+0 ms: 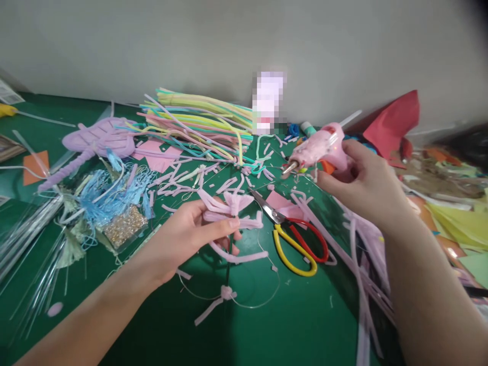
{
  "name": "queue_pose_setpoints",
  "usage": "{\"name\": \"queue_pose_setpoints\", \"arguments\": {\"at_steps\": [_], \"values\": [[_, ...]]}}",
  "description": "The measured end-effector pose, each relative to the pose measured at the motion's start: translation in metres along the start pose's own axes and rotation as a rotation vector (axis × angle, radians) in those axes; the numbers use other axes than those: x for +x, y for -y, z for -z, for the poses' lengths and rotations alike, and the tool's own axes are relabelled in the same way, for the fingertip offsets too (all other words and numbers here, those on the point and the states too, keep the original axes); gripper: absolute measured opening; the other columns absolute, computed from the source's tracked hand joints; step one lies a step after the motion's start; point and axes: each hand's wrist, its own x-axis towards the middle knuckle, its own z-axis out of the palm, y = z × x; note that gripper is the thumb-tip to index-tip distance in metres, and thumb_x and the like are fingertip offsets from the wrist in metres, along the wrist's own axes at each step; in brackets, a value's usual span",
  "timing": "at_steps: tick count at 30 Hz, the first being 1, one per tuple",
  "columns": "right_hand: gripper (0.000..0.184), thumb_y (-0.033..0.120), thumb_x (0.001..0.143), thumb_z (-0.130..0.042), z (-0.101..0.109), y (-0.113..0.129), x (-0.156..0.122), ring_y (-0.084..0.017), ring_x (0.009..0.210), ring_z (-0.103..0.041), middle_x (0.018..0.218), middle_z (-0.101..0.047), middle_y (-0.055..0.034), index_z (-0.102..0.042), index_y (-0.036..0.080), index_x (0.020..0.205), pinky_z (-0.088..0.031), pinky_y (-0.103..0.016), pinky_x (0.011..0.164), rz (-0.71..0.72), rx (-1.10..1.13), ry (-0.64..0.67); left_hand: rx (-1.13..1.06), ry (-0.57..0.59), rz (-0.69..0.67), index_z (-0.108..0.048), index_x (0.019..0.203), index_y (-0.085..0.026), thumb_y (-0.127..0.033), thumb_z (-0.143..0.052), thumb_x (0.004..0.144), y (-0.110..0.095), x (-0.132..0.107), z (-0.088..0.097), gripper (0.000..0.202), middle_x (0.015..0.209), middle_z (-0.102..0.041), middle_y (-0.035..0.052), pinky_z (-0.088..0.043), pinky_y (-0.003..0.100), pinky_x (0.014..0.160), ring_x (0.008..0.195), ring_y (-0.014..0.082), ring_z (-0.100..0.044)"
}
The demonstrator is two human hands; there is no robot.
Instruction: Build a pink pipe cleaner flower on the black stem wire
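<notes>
My left hand pinches a pale pink pipe-cleaner flower between thumb and fingers, its dark stem running down toward me. Lower on that stem sits a small pink knot with a thin wire loop around it. At the right, my right hand is closed around a pink hot glue gun, whose metal nozzle points down and left above the table. Between the two hands lie scissors with one red and one yellow handle, blades partly under the flower's side.
A bundle of coloured pipe cleaners lies at the back, with short cut pieces before it. Left are a lilac pipe-cleaner shape, blue tassels, gold beads and clear sticks. Red paper stands at right; a blurred-out bright object leans on the wall.
</notes>
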Motion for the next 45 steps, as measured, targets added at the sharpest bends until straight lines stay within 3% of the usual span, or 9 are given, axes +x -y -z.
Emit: {"name": "queue_pose_setpoints", "arguments": {"at_steps": [8,14,28,34,45], "values": [[0.033,0.029,0.067,-0.063,-0.004,0.021,-0.014,-0.009,0.05,-0.026,0.052,-0.028,0.0085,-0.031,0.023,0.061,-0.026,-0.028,0.05,0.174,-0.033,-0.15,0.048,0.015,-0.002,-0.072,0.086,-0.018,-0.041,-0.077,0.08,0.0,0.0,0.002,0.024,0.074,-0.074,0.0006,-0.054,0.023,0.065,0.069,0.0155,-0.068],[0.026,0.028,0.065,-0.06,-0.006,0.021,-0.014,-0.01,0.052,-0.024,0.053,-0.026,0.0074,-0.035,0.023,0.06,-0.025,-0.028,0.05,0.168,-0.067,-0.137,0.04,0.035,0.005,-0.072,0.085,-0.018,-0.041,-0.077,0.079,-0.001,-0.001,0.0,0.024,0.076,-0.074,0.0006,-0.054,0.023,0.063,0.071,0.0157,-0.067],[0.035,0.028,0.065,-0.06,-0.006,0.021,-0.013,-0.01,0.054,-0.022,0.054,-0.024,0.0072,-0.026,0.023,0.061,-0.024,-0.029,0.052,0.179,-0.072,-0.141,0.024,0.05,-0.012,-0.073,0.087,-0.019,-0.04,-0.078,0.079,-0.002,-0.002,0.0,0.023,0.071,-0.073,-0.0001,-0.055,0.022,0.06,0.069,0.017,-0.07],[0.029,0.028,0.065,-0.06,-0.006,0.02,-0.013,-0.01,0.054,-0.023,0.054,-0.024,0.0071,-0.032,0.023,0.06,-0.023,-0.029,0.051,0.157,-0.062,-0.136,-0.019,0.076,-0.002,-0.072,0.085,-0.02,-0.037,-0.078,0.08,-0.003,-0.003,0.001,0.019,0.07,-0.073,-0.0031,-0.054,0.015,0.06,0.066,0.0117,-0.071],[0.023,0.028,0.067,-0.061,-0.006,0.018,-0.012,-0.01,0.052,-0.024,0.054,-0.026,0.0068,-0.04,0.022,0.062,-0.025,-0.029,0.05,0.173,-0.101,-0.132,-0.038,0.088,-0.008,-0.072,0.086,-0.019,-0.035,-0.077,0.082,0.0,-0.001,0.001,0.017,0.071,-0.075,-0.0038,-0.056,0.014,0.06,0.066,0.0107,-0.071]]}}
